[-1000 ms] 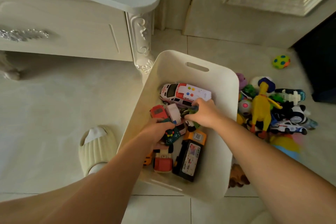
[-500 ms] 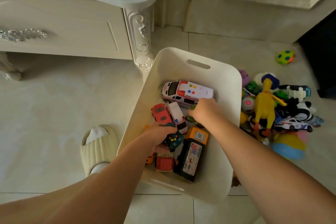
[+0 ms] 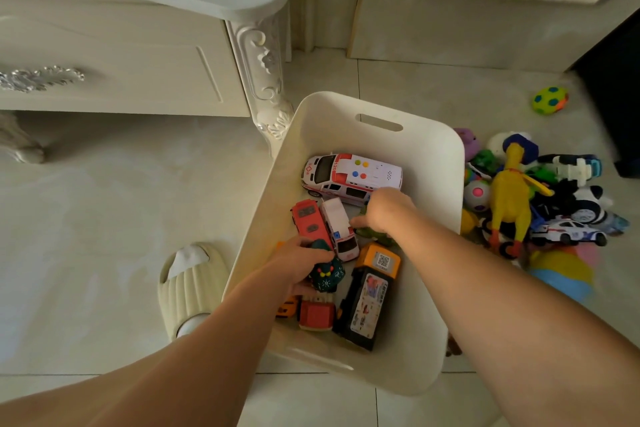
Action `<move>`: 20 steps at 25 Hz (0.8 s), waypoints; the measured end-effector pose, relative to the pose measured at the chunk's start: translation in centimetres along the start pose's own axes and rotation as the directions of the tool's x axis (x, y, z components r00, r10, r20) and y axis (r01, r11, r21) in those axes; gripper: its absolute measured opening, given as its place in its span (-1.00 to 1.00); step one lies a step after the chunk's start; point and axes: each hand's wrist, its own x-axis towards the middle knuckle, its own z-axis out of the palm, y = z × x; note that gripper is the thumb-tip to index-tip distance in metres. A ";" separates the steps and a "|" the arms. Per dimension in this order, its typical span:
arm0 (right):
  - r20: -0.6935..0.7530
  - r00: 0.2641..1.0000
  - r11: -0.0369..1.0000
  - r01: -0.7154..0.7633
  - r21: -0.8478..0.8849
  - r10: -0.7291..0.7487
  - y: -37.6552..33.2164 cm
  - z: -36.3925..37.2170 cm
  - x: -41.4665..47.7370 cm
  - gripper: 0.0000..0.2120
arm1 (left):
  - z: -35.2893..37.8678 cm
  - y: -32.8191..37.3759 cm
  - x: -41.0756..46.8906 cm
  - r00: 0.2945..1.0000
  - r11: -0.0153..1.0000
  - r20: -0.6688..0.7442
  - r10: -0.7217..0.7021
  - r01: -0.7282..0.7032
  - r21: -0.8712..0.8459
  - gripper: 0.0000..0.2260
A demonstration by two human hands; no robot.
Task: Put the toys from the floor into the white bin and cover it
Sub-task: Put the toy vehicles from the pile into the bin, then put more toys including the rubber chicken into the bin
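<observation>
— What lies furthest left?

— A foot in a cream slipper [image 3: 192, 288] on the tiled floor, below a white carved cabinet [image 3: 114, 80]. Just beside the slipper stands the white bin [image 3: 434, 163], uncovered, one corner close to the cabinet's leg.

— And the left hand?

— The left hand [image 3: 299, 262] is down inside the bin, its fingers curled round a dark green toy [image 3: 327, 276] with a red-and-yellow face. It grips that toy above a small red truck [image 3: 315, 314], and its knuckles touch the end of a red bus [image 3: 309, 221].

— What else is in the bin?

— A small white van [image 3: 339, 229] lies along the bus, a large ambulance [image 3: 349, 177] lies across the far end, and a black-and-orange truck [image 3: 370, 302] lies towards the near wall.

— The right hand?

— The right hand [image 3: 386, 210] is also in the bin, back upward, beside the ambulance's rear. Its thumb points left and it sits on top of a green toy [image 3: 375, 236]. The fingers are hidden beneath the hand, so I cannot tell whether they clasp the toy or only rest on it.

— And further right?

— Toys heaped on the floor against the bin's outer wall: a yellow rubber chicken [image 3: 512, 198], a police car [image 3: 568, 230], a black-and-white vehicle [image 3: 585, 201]. A spotted green ball [image 3: 550, 100] lies apart, nearer the door.
</observation>
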 end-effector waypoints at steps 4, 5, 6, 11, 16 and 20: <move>-0.058 0.998 0.991 0.028 0.133 -0.020 0.2 1.7 0.3 -0.17 | 0.0 -0.1 0.2 1.000 1.000 0.013 -0.023 0.023 -0.008 -0.57; -0.060 0.997 0.980 0.051 0.194 -0.040 0.7 1.5 0.1 -0.19 | 0.1 -0.2 0.2 0.999 0.999 0.032 -0.034 0.035 -0.004 -0.57; -0.081 0.994 0.963 0.089 0.254 -0.070 1.4 1.3 -0.2 -0.23 | 0.3 -0.2 0.1 0.997 0.999 0.062 -0.041 0.041 0.003 -0.58; -0.329 0.923 0.904 0.304 0.301 -0.201 3.2 0.7 -3.9 -0.53 | 1.2 -0.9 0.6 0.988 0.940 0.083 0.128 -0.148 0.307 -0.54; -0.459 0.825 0.789 0.508 0.346 -0.329 4.5 -1.6 -8.7 -0.68 | 1.8 -1.2 0.4 0.959 0.729 -0.048 0.278 -0.178 0.661 -0.56; -0.528 0.821 0.499 0.558 0.663 -0.217 8.2 -3.1 -10.6 -0.78 | 3.1 0.7 -1.7 0.884 0.491 -0.104 0.455 -0.152 0.857 -0.73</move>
